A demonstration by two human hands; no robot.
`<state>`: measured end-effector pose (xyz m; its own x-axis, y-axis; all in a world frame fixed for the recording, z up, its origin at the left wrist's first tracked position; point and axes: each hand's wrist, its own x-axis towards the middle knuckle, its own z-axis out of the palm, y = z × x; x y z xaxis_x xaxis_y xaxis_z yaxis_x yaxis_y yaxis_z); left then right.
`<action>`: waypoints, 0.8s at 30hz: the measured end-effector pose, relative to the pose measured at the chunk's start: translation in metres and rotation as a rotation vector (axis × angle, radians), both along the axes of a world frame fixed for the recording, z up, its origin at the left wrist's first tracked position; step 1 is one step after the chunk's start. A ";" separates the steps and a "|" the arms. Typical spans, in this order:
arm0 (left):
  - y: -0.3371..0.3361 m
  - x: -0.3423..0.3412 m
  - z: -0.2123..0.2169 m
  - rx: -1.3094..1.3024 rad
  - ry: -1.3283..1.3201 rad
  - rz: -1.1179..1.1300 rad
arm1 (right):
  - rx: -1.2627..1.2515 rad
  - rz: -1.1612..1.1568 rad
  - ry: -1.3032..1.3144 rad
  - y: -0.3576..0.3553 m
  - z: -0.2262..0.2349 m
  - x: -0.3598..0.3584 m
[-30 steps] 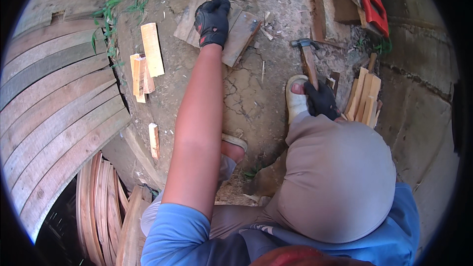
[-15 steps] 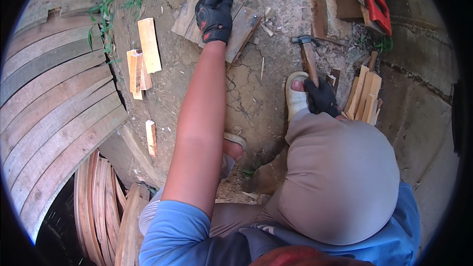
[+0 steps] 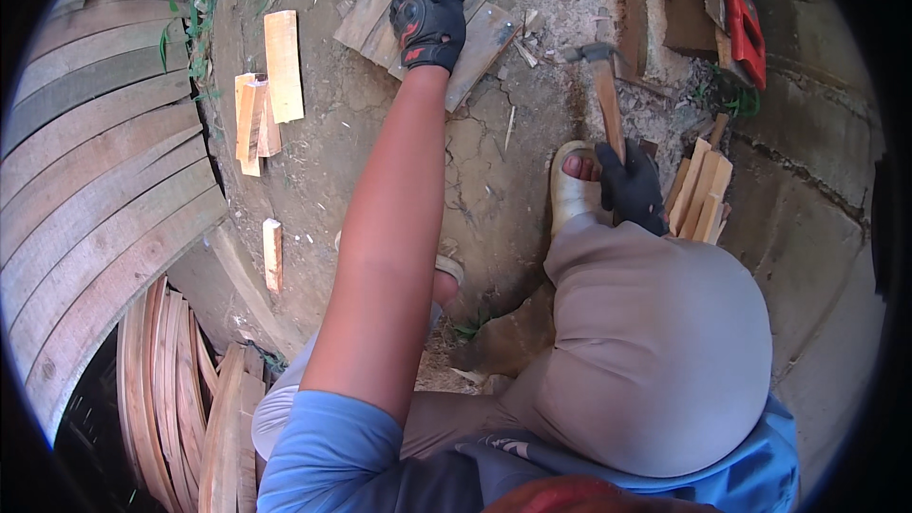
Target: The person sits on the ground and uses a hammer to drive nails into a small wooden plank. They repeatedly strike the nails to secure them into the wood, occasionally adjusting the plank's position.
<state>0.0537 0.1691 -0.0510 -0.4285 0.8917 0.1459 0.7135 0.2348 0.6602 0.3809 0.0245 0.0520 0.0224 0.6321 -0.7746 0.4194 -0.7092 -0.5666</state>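
Observation:
My left hand point(image 3: 429, 21), in a black glove with red marks, lies curled over the far edge of some flat wooden boards point(image 3: 489, 38) on the ground. Its fingers are bent down and bunched, and the fingertips are hidden. Beside my right shoe, my right hand point(image 3: 631, 188), also in a black glove, is wrapped round the wooden handle of a claw hammer point(image 3: 606, 100). The hammer's metal head points away from me, right of the boards and apart from them. A small nail-like spot shows on the right board.
Pale wood offcuts point(image 3: 282, 66) lie at the left, with a small block point(image 3: 273, 256) nearer. Cut wood strips point(image 3: 703, 192) stand right of my right hand. A red-handled saw point(image 3: 743, 27) leans at the far right. Curved planking point(image 3: 104, 161) fills the left side, above stacked slats point(image 3: 171, 370).
The hammer has tilted slightly, its head shifting a little away and to the right, with my right hand still round the handle. My left hand stays on the boards; the whole view has shifted slightly.

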 end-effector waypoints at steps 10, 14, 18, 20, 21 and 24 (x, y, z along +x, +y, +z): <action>-0.001 0.006 0.004 0.044 0.053 -0.063 | 0.376 0.105 0.068 0.087 0.042 -0.035; -0.004 0.002 0.003 0.058 0.044 -0.053 | 0.456 0.290 0.030 0.111 0.068 -0.053; -0.005 0.002 0.007 0.060 0.033 -0.117 | 0.773 0.550 -0.184 0.124 0.075 -0.064; -0.007 0.004 0.009 0.084 0.050 -0.141 | 0.845 0.626 -0.236 0.122 0.065 -0.067; -0.008 0.005 0.008 0.098 0.059 -0.152 | 0.884 0.664 -0.263 0.121 0.063 -0.069; -0.006 0.009 0.005 0.164 0.024 -0.153 | 0.939 0.854 -0.414 0.123 0.058 -0.073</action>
